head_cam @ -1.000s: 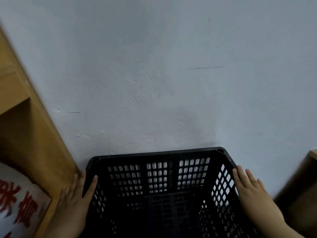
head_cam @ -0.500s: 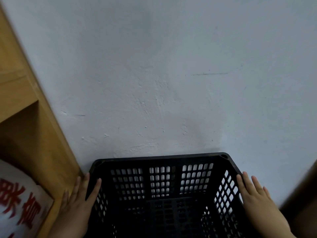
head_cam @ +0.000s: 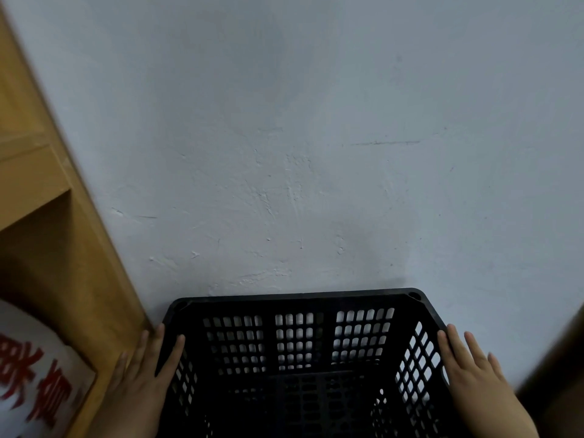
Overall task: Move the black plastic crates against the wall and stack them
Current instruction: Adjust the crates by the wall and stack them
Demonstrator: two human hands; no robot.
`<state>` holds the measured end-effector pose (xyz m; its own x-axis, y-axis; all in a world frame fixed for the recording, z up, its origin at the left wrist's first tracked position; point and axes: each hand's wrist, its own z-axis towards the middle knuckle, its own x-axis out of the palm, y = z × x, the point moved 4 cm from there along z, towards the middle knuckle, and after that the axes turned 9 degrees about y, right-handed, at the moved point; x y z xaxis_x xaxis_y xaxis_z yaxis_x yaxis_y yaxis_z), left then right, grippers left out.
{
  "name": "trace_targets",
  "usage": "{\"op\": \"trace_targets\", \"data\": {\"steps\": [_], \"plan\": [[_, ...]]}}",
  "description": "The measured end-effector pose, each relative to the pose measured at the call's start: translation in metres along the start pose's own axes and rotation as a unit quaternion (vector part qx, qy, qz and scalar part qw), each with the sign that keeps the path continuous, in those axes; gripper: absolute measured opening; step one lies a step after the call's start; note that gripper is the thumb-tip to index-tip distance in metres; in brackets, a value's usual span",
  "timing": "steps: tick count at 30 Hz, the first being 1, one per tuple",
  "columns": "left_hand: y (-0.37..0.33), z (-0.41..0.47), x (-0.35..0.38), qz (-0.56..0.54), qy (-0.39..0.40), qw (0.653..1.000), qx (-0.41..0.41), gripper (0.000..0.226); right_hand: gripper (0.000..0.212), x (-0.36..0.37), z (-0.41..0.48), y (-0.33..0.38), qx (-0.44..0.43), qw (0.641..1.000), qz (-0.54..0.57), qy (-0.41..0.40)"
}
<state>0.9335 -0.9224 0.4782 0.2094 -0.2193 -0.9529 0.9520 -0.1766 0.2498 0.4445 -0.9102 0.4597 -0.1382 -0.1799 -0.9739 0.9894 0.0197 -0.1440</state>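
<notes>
A black plastic crate [head_cam: 300, 298] with perforated walls fills the bottom middle of the head view, its far rim close against the pale wall [head_cam: 316, 153]. My left hand [head_cam: 142, 380] lies flat along the crate's left side, thumb over the rim and fingers straight on the outside. On the crate's right rim rests my right hand [head_cam: 474, 377], its fingers straight and pointing toward the wall. The crate's inside looks empty. Whatever is under the crate is hidden, and no other crate shows.
A wooden shelf unit [head_cam: 47, 216] stands tight against the crate's left side, with a white sign bearing red characters [head_cam: 34, 374] in its lower bay. A dark brown piece of furniture [head_cam: 559, 358] edges in at the right.
The crate and both hands sit lower in the picture than a second ago as the view tilted up. The hands keep their places on the crate's sides.
</notes>
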Motion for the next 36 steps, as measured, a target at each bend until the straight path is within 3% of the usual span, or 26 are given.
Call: {"op": "trace_targets", "data": {"steps": [3,6,9,11,15,20,23,25,27,29,32,36], "plan": [[-0.002,0.001,0.000,0.007,0.004,1.000,-0.005,0.116,0.096,0.001,0.000,0.000,-0.011,1.000,0.003,-0.014],[-0.002,0.001,-0.004,0.000,0.025,1.000,0.007,0.117,0.090,-0.002,-0.003,0.000,-0.008,1.000,-0.019,-0.016],[0.001,0.004,-0.001,-0.010,0.078,0.997,0.000,0.151,0.083,-0.008,-0.004,-0.001,0.020,0.999,-0.050,-0.010],[0.003,0.004,0.002,-0.012,0.086,0.996,0.002,0.157,0.082,-0.013,-0.005,0.000,0.034,0.999,-0.038,0.010],[0.001,0.002,0.002,0.014,0.114,0.993,0.031,0.148,0.106,-0.012,-0.005,0.002,0.047,0.995,-0.056,0.068],[0.010,-0.003,0.003,0.038,0.126,0.991,-0.010,0.154,0.098,-0.031,-0.007,0.009,0.064,0.989,-0.054,0.125],[-0.001,-0.004,-0.018,0.033,0.237,0.971,-0.014,0.126,0.076,-0.036,-0.008,0.008,0.066,0.989,-0.008,0.130],[-0.002,-0.003,-0.024,0.020,0.230,0.970,-0.076,0.104,0.067,-0.041,-0.007,0.004,0.063,0.990,0.043,0.120],[-0.015,0.001,-0.030,-0.020,0.215,0.972,-0.091,0.103,0.070,-0.049,-0.008,-0.006,0.057,0.989,0.085,0.109],[-0.040,0.009,-0.047,-0.006,0.198,0.976,-0.088,0.107,0.079,-0.056,-0.010,-0.023,0.059,0.989,0.096,0.092],[-0.100,0.025,-0.086,0.005,0.169,0.981,-0.096,0.101,0.065,-0.059,-0.013,-0.064,0.083,0.987,0.104,0.091],[-0.200,0.057,-0.134,-0.014,0.142,0.986,-0.090,0.094,0.067,-0.052,-0.021,-0.141,0.079,0.987,0.103,0.091]]}}
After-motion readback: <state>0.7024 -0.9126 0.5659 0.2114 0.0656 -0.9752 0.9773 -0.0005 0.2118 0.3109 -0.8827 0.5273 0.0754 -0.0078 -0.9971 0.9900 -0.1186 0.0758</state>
